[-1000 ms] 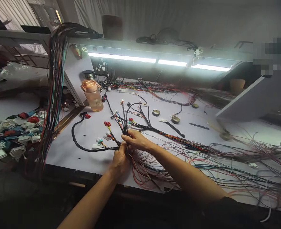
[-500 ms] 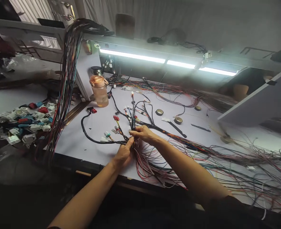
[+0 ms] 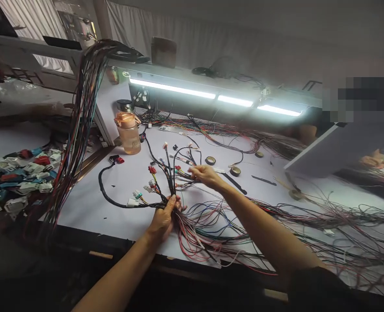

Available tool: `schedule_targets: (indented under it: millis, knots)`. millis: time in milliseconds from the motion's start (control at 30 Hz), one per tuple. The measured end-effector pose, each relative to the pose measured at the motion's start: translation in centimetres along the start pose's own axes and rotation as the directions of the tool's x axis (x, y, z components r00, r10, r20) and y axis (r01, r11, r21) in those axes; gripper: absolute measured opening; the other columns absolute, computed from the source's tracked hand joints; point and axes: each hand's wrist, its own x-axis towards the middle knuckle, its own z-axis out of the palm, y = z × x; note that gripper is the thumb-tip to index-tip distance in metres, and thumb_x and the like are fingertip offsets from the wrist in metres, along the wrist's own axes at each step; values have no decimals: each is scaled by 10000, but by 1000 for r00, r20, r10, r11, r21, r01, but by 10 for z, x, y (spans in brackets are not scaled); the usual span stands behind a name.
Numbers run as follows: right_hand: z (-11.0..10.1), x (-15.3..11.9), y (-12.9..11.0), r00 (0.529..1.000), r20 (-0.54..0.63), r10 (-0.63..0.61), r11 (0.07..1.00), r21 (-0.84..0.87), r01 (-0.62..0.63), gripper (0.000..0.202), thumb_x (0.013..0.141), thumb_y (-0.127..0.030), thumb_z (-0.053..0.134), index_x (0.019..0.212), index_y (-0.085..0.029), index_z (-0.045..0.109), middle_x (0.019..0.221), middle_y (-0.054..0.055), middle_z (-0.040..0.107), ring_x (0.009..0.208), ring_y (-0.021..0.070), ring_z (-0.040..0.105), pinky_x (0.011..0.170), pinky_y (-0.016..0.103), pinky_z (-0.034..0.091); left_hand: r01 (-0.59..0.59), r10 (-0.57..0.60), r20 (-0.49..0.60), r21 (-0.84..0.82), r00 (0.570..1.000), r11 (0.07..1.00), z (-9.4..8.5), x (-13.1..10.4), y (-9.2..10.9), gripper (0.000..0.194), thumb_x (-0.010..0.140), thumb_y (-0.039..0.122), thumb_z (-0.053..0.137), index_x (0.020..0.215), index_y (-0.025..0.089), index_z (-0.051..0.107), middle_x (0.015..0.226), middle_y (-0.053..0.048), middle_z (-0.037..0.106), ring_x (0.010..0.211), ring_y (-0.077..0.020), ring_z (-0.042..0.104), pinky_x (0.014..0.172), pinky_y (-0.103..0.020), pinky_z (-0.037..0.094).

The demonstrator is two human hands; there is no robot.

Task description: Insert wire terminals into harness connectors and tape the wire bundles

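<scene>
My left hand (image 3: 166,216) is wrapped round the wire harness (image 3: 171,184) where its black taped branches meet, near the table's front edge. Up and to the right, my right hand (image 3: 205,175) is closed above the branches; what its fingers pinch is too small to make out. Red, white and teal connectors (image 3: 152,170) tip the short branches. One long black branch (image 3: 105,193) curves left to a red connector (image 3: 120,160). Loose coloured wires (image 3: 192,242) spill from below my left hand to the right.
A bottle (image 3: 129,138) stands at the back left. Tape rolls (image 3: 235,171) and black strips (image 3: 235,184) lie right of the harness. Hanging wires (image 3: 81,108) and a connector pile (image 3: 19,182) are on the left. Another person's hand (image 3: 375,159) shows at far right.
My right hand has moved off the harness junction, up and to the right. My left hand still grips the bundle. The view has shifted, and the branches are spread differently.
</scene>
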Motion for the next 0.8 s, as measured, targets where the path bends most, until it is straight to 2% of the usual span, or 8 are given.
schedule_targets:
  millis: [100,167,233,333,500,600,733,800]
  knots:
    - [-43,17,22,976,-214,36,964,-248,-90,360,910,-404,463,1004,-143,692,957,111,692,833,192,593,726,313,425,-10,10,8,3,1000,1000,-1,0,-1,327,680,387,802,778,126,633,595,44,509,573,-81,499,802,-334,536]
    - [-61,27,35,956,-288,49,901,-400,-167,308,891,-343,496,1013,-151,704,977,142,690,914,245,582,774,358,395,-21,21,23,12,1000,1000,-2,1,-2,327,690,394,793,778,128,625,586,51,496,561,-76,484,820,-346,537]
    - [-67,35,45,956,-292,31,825,-533,-189,242,865,-304,536,937,-176,728,972,147,691,987,279,553,814,382,363,-31,30,30,19,999,999,-3,1,-3,332,695,405,787,786,131,622,579,58,484,552,-70,468,833,-355,536]
    - [-66,45,56,971,-240,-3,715,-679,-166,181,838,-263,572,885,-208,738,1048,132,686,1043,287,511,853,396,325,-33,32,31,27,999,999,-3,1,-2,339,710,420,772,797,132,617,573,66,470,548,-63,456,844,-358,535]
    - [-67,50,59,989,-146,-39,598,-796,-93,170,829,-239,575,856,-182,733,1086,157,666,1036,297,496,837,408,298,-13,12,43,30,999,999,-3,2,-1,345,705,416,777,805,131,612,593,62,492,559,-63,478,849,-364,534]
    - [-72,36,50,992,-93,-88,584,-812,-25,212,874,-289,533,920,-188,714,1010,146,682,1034,301,501,849,413,286,-11,11,36,18,999,1000,-3,3,-1,346,695,410,785,808,128,621,593,65,491,560,-62,482,856,-363,533]
    - [-64,-15,26,976,-27,-215,624,-773,116,261,940,-383,460,1020,-245,667,993,70,688,1025,240,532,888,381,284,-4,4,24,12,1000,1000,-3,3,-1,357,675,405,800,808,117,638,629,39,548,595,-79,528,860,-378,530]
    - [-51,-49,14,900,-73,-430,710,-642,288,251,947,-373,466,986,-229,668,961,62,686,963,223,560,898,387,283,1,-1,19,11,1000,1000,-3,2,-1,355,670,395,806,815,112,647,665,17,585,637,-95,562,875,-380,523]
